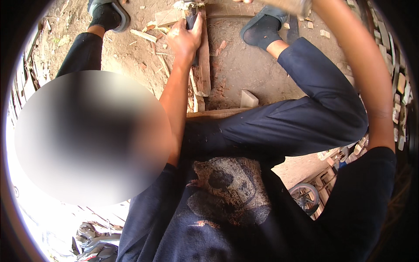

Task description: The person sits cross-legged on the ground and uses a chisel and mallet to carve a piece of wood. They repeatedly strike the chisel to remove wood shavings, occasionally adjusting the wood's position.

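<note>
Well, my left hand (183, 40) is up near the top edge, above the middle of my lap, curled round a dark tool (192, 20) with the thumb laid along its right side. That tool is within my grip, over the upper part of a long wooden beam (203, 72) that runs down toward me between my legs. Just beyond my fingers, at the far end of the tool, is a pale, ragged lump (187, 5); I cannot tell what it is. A wooden crosspiece (229, 10) lies to the right of it.

My right forearm (360, 56) sweeps up and out past the top edge, so my right hand (246, 1) is nearly all cut off, with only a bit of finger showing. Close by is a blurred wooden shaft (286, 5), to the right of the dark tool and apart from it; whether my right hand is closed on it, I cannot tell.

Below the crosspiece, a small wood block (248, 99) sits on the dirt ground (244, 72), right of the beam and well apart from both hands. Wood chips (144, 35) lie to the left of my left hand.
</note>
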`<state>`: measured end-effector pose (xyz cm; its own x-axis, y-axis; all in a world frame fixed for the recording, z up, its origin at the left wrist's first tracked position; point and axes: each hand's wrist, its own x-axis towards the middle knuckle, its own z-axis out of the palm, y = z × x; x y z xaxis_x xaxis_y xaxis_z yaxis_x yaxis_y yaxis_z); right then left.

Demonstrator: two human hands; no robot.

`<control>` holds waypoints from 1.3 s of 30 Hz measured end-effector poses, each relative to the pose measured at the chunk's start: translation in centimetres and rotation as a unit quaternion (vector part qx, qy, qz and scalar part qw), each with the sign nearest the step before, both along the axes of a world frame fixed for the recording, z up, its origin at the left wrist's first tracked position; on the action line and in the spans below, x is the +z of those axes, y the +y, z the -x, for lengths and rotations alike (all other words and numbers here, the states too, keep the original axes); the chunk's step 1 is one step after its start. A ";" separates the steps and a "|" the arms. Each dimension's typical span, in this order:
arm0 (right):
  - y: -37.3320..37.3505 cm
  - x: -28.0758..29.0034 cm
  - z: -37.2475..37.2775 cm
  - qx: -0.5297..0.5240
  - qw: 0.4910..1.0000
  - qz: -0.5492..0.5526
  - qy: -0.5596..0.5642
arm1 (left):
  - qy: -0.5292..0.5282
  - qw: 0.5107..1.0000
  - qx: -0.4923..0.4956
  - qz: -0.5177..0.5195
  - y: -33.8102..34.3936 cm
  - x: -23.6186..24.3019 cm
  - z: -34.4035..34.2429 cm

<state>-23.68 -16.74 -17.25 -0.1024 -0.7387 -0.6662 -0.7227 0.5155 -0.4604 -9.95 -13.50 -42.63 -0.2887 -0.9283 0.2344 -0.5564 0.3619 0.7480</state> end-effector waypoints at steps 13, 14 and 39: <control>3.6 1.2 -0.4 0.171 0.973 0.146 0.056 | -0.015 1.000 -0.016 0.010 -0.2 -0.3 0.2; 3.1 1.2 0.1 0.135 0.983 0.117 0.033 | -0.029 0.999 -0.021 0.014 0.1 -0.3 0.1; 6.0 -3.4 0.8 -0.205 0.943 0.070 -0.251 | 0.029 0.986 0.043 -0.158 -1.2 0.9 -2.7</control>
